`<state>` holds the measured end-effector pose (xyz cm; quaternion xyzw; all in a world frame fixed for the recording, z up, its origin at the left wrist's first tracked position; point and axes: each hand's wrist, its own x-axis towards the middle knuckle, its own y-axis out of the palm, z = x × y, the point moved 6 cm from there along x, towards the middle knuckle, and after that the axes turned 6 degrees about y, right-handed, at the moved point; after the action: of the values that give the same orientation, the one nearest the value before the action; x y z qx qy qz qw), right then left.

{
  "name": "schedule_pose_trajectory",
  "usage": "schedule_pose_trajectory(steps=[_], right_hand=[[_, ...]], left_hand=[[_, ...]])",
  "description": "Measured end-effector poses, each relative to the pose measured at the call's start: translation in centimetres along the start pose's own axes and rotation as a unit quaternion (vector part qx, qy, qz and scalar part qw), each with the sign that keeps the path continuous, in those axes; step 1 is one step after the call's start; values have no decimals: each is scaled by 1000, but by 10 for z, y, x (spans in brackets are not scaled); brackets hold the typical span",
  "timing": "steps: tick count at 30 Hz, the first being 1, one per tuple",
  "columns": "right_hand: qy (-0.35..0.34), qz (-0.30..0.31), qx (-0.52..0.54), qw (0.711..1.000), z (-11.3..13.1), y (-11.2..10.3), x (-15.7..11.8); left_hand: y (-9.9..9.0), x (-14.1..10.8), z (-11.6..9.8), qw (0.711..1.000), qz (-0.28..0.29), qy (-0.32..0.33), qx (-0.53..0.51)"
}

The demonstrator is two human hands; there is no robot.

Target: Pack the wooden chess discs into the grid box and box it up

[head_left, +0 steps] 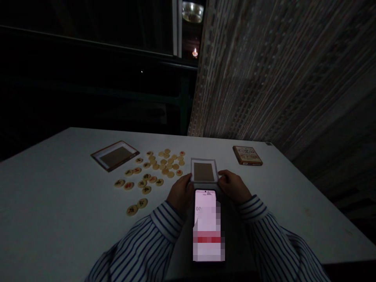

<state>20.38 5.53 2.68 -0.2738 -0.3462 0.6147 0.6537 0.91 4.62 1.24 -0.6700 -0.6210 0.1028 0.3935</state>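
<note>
Between my two hands sits a small open box (217, 172) with pale walls and a brown bottom. My left hand (179, 192) grips its near left corner. On the opposite side, the fingers of my right hand (234, 185) are curled against its right edge. Just below the box is a phone (207, 219) with a lit screen, partly blurred out. Round wooden Chinese chess pieces (146, 190) are scattered to the left of the box, some showing black or red characters and others plain.
A flat open box part (101, 161) with a brown bottom lies at the table's back left. A closed printed box (248, 155) rests at the back right of the white table (73, 219). Behind the table hangs a string curtain (235, 78). The room is dim.
</note>
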Motion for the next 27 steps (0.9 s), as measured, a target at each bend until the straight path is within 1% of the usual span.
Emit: schedule_pose_trajectory(steps=[5, 11, 15, 19, 23, 27], right_hand=[[6, -3, -4, 1000, 0, -1, 0], [17, -16, -5, 1000, -1, -5, -1], [11, -28, -4, 1000, 0, -7, -1], [-6, -61, 6, 998, 0, -10, -1], [-37, -74, 11, 997, 0, -10, -1], [-71, -95, 7, 993, 4, -13, -1]], left_hand=[[1, -1, 1, 1000, 7, -9, 9], [-3, 0, -1, 1000, -9, 3, 12], [-8, 0, -4, 999, -27, 13, 10], [-17, -2, -9, 998, -58, 25, 4], [-25, -4, -16, 996, -79, 33, 3], [-29, -4, -25, 996, -75, 51, 2]])
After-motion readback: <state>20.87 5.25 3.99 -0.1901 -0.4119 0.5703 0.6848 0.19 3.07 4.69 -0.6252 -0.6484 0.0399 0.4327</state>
